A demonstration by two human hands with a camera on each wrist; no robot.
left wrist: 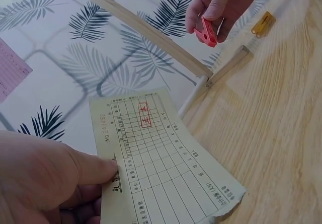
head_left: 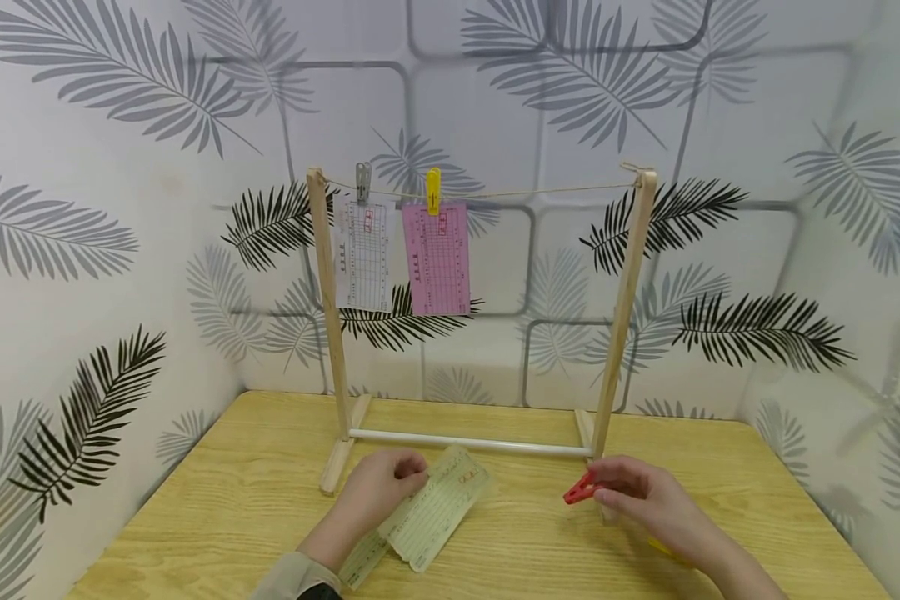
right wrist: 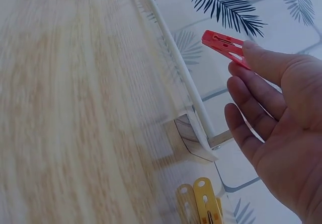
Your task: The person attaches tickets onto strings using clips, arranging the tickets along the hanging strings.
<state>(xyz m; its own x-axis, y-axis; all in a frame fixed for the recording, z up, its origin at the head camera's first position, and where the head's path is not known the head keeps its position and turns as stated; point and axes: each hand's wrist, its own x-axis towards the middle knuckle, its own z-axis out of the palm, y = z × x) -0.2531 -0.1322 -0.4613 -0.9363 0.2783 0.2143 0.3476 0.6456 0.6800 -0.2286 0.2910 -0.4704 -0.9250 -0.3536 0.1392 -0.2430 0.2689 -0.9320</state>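
Observation:
My left hand (head_left: 381,492) pinches a pale yellow-green printed slip (head_left: 435,512) just above the table; in the left wrist view the thumb (left wrist: 85,169) presses the slip (left wrist: 166,163) near its left edge. My right hand (head_left: 637,493) holds a red clothespin (head_left: 579,491) by its tail, seen close in the right wrist view (right wrist: 225,45) and in the left wrist view (left wrist: 206,31). Behind both hands stands a wooden rack (head_left: 328,317) with a string (head_left: 540,191). A white slip (head_left: 363,257) hangs under a grey clip (head_left: 363,182), a pink slip (head_left: 438,260) under a yellow clip (head_left: 433,190).
Yellow clothespins (right wrist: 201,201) lie on the wooden table (head_left: 217,517) by my right wrist, one showing in the left wrist view (left wrist: 262,23). The rack's white bottom rod (head_left: 468,443) runs between its feet. Leaf-patterned walls close the table in on three sides.

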